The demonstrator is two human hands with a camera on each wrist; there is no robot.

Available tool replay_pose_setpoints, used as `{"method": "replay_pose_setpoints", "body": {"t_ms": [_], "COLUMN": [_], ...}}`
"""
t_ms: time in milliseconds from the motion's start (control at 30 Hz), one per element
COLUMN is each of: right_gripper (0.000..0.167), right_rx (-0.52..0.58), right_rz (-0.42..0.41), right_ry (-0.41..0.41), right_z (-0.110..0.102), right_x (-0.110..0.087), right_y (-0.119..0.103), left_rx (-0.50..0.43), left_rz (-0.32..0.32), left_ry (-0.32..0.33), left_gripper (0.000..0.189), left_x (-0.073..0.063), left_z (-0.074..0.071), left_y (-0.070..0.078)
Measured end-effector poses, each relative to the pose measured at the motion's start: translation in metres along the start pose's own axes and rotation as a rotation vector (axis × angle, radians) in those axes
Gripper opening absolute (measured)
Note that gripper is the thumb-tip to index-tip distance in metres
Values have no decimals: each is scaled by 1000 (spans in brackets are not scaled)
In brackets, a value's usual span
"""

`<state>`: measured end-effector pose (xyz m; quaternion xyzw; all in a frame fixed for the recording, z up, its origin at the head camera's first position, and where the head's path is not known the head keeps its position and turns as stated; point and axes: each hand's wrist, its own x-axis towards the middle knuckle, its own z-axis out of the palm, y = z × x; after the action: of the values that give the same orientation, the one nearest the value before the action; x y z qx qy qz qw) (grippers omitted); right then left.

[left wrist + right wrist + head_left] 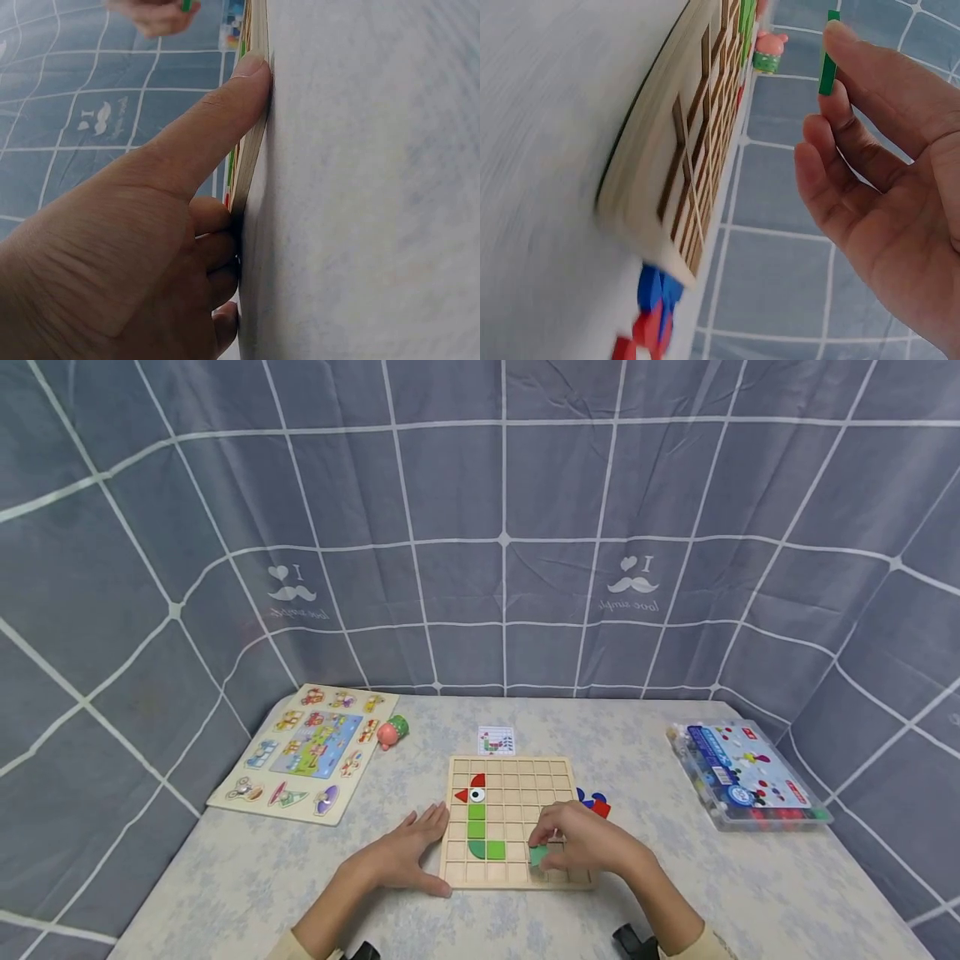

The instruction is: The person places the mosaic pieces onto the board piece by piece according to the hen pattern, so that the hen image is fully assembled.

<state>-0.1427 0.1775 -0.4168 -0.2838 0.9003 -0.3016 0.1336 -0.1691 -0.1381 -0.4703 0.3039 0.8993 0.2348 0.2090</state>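
A wooden grid board (pixel 517 797) lies flat on the table. In its left columns red, white and green pieces form a bird's head and neck; a light green square (pixel 496 850) continues the row rightward. My left hand (pixel 408 853) lies against the board's left edge, and its thumb (pixel 217 112) rests along the side in the left wrist view. My right hand (pixel 581 839) pinches a green square tile (pixel 829 56) between thumb and fingertip, held over the board's lower right part. Seen from the right wrist, the tile is edge-on and above the grid.
Blue and red pieces (pixel 597 804) lie beside the board's right edge. Behind it is a small pattern card (pixel 496 741). A picture puzzle board (pixel 303 756) and a pink-and-green toy (pixel 393 732) sit left; a clear plastic box (pixel 748 774) stands right.
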Motion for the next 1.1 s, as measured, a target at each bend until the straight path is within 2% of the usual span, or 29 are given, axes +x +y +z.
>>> {"method": "replay_pose_setpoints", "body": {"t_ms": [267, 400, 767, 1100], "right_gripper": [18, 18, 16, 15], "right_rx": [14, 17, -27, -24], "right_rz": [55, 52, 122, 127], "right_ry": [39, 48, 10, 18], "right_z": [10, 14, 18, 21], "right_x": [21, 28, 32, 34], "right_y": [-1, -1, -4, -3], "left_rx": [1, -5, 7, -4], "left_rz": [-5, -2, 15, 1], "left_ry": [-4, -2, 11, 2], "left_gripper": [114, 115, 116, 116], "left_x": [0, 1, 0, 0], "left_z": [1, 1, 0, 0], "left_y": [-1, -2, -2, -2]}}
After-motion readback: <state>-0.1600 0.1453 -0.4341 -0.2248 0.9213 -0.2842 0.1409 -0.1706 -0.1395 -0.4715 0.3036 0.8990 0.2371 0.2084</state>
